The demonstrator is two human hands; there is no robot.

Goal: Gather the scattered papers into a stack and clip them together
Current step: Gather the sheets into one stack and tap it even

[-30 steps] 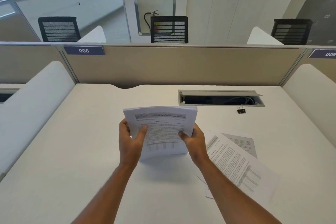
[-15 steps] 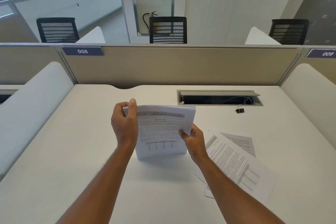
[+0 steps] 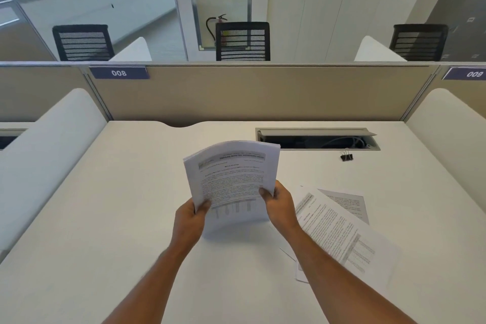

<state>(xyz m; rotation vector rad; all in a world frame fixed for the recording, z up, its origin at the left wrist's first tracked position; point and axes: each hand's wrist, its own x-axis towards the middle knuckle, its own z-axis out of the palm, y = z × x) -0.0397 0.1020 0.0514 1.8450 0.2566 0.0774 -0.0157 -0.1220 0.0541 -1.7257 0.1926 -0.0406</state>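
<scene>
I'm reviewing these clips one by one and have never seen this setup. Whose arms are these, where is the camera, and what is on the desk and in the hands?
There is no robot here. A person wears a wide-angle camera on the head, looking forward and down, so the two bare arms reaching in from the bottom are their own. The left hand and right hand both grip the lower part of a stack of printed papers, held up with its top curving back. On the white desk, more loose sheets lie overlapping to the right of the hands, not yet gathered. A small black binder clip sits farther back, beside the open cable tray. Beyond the beige divider are office chairs and cupboards.
</scene>
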